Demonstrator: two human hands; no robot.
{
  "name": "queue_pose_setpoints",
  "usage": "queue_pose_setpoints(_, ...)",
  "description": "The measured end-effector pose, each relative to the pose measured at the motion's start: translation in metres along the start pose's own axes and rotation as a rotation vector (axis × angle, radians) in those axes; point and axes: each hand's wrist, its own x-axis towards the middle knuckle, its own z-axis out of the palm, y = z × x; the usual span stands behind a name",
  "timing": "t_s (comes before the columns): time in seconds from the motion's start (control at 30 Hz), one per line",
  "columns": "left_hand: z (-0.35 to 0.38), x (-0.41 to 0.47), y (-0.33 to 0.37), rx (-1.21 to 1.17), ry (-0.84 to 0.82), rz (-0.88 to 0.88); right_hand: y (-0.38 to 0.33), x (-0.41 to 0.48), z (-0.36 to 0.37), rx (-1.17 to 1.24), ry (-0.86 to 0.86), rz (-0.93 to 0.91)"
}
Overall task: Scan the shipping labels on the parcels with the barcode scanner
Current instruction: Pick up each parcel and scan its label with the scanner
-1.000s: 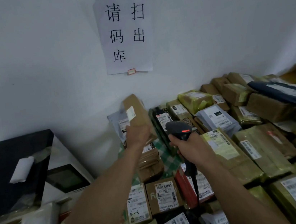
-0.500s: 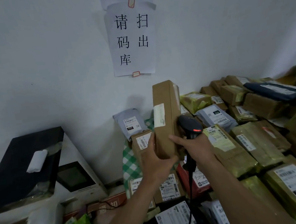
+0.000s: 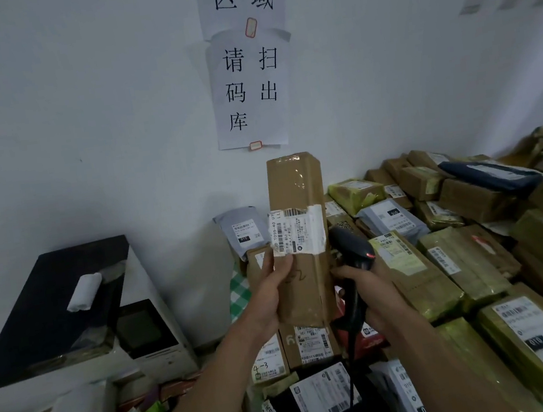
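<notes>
Brown cardboard parcel (image 3: 294, 182) is standing upright at frame centre, white shipping label (image 3: 296, 232) facing the camera. Left hand (image 3: 273, 297) is gripping its lower half; right hand (image 3: 376, 292) is clutching a black handheld barcode scanner (image 3: 351, 247) just right, above heaped taped parcels (image 3: 460, 264).

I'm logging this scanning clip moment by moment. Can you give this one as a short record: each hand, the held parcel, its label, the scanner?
left hand: grips the lower half of the cardboard parcel
right hand: holds the barcode scanner by its handle
parcel: tall, upright, lifted above the pile of parcels
shipping label: across the parcel's middle, facing the camera
scanner: red light on, head close beside the parcel's right edge
</notes>
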Motion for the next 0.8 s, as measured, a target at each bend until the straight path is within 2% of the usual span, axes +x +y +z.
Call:
queue_pose_setpoints(0.1, -0.004, -0.001, 0.001, 0.1, 0.0, 0.043, -0.003, -0.006, 0.005, -0.111, 0.014, -0.135)
queue_pose_setpoints(0.37, -0.024, 0.007, 0.011, 0.454, 0.176, 0.137, -0.003, -0.016, 0.012, -0.266, 0.027, -0.23)
queue_pose_setpoints(0.5, -0.029, 0.008, 0.026, 0.512, 0.27, 0.173, -0.002, -0.016, 0.018, -0.416, -0.009, -0.232)
queue_pose_setpoints(0.67, -0.024, 0.009, 0.026, 0.598, 0.319, 0.157, 0.003, -0.019, 0.037, -0.415, -0.126, -0.231)
queue_pose_setpoints(0.8, -0.027, 0.014, 0.022, 0.58, 0.289, 0.151, 0.004, -0.019, 0.04, -0.436, -0.121, -0.244)
